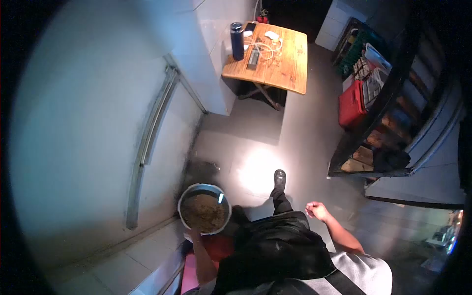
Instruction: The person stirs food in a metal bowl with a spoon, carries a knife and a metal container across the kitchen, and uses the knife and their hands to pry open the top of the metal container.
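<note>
Ahead of me stands a light-brown wooden folding table [290,59], with a tall dark-blue cylindrical bottle [237,44] upright near its wall-side edge. Beside the bottle I see a dark-grey rectangular block [253,59] and a looped white cable [275,49]. Over to my right, a red plastic box [350,105] sits beside a slanting black frame [373,123].

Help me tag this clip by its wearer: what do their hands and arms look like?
The right hand is ungloved, and its forearm is bare up to a short, light grey sleeve. A black strap crosses the grey top beside it. The left hand and left forearm look uncovered too, though dim; that sleeve is barely in view.
</note>
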Demonstrator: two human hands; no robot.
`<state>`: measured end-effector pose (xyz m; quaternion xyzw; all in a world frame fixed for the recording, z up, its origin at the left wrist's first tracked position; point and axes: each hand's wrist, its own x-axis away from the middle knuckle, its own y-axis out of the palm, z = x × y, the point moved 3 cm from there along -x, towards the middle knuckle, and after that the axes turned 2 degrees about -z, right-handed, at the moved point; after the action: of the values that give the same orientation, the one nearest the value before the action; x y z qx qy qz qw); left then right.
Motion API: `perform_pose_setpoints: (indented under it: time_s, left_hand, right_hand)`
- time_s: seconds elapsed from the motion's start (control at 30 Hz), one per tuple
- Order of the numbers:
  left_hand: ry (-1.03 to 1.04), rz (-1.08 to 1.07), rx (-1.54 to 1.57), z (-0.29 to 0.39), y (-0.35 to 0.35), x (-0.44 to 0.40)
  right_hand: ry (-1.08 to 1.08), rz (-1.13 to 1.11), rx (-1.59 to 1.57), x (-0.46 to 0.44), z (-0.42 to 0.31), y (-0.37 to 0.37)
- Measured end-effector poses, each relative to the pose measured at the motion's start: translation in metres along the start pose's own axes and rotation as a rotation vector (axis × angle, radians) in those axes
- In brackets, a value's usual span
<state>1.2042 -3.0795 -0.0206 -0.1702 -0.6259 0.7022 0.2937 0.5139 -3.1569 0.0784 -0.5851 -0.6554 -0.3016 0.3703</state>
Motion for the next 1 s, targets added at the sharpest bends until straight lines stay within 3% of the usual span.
perform_pose_setpoints:
  time_s: [0.07,0.1,0.13,0.17,0.2,0.23,0.3,0.37,0.47,0.7,0.73,0.8,0.83,0.87,0.9,1.0]
  left_hand:
    - [0.25,-0.007,-0.132,0.035,0.012,-0.007]
    - [0.003,-0.175,0.095,0.096,-0.032,0.004]
    - [0.063,-0.114,0.279,0.167,-0.076,0.026]
    - [0.126,-0.087,0.455,0.215,-0.092,0.038]
    - [0.095,-0.176,0.455,0.212,-0.049,0.009]
    - [0.108,-0.246,0.582,0.28,-0.111,0.044]
    - [0.246,-0.329,0.744,0.359,-0.115,0.054]
    - [0.298,-0.384,0.632,0.407,-0.099,0.044]
    - [0.403,-0.528,0.769,0.516,-0.127,0.063]
    - [0.68,-0.672,0.827,0.712,-0.141,0.048]
    - [0.69,-0.672,0.678,0.734,-0.137,0.037]
    - [0.677,-0.651,0.673,0.779,-0.13,0.017]
    - [0.691,-0.648,0.529,0.799,-0.123,0.001]
    - [0.939,-0.493,0.566,0.818,-0.11,-0.018]
    - [0.885,-0.539,0.477,0.841,-0.116,-0.025]
    - [0.827,-0.662,0.534,0.886,-0.073,-0.073]
  right_hand:
    - [-0.073,-0.084,-0.151,-0.054,-0.045,0.021]
    - [-0.082,-0.105,-0.263,-0.08,-0.063,0.027]
    - [-0.166,-0.424,-0.51,-0.113,-0.072,0.031]
    - [-0.313,-0.437,-0.092,-0.148,-0.08,0.035]
    - [-0.473,-0.405,0.316,-0.177,-0.093,0.039]
    - [-0.283,-0.312,0.132,-0.13,-0.136,0.044]
    - [-0.273,-0.324,0.073,-0.136,-0.167,0.026]
    - [-0.257,-0.3,0.035,-0.111,-0.205,-0.003]
    - [-0.28,-0.279,-0.051,-0.083,-0.254,-0.052]
    - [-0.598,0.267,-0.047,-0.108,-0.332,-0.122]
    - [-0.539,0.364,0.047,-0.128,-0.335,-0.132]
    - [-0.441,0.523,0.253,-0.191,-0.336,-0.155]
    - [-0.45,0.465,0.198,-0.181,-0.364,-0.158]
    - [-0.45,0.409,0.144,-0.166,-0.398,-0.164]
    - [-0.421,0.399,-0.026,-0.189,-0.408,-0.168]
    - [-0.383,0.385,-0.027,-0.196,-0.462,-0.176]
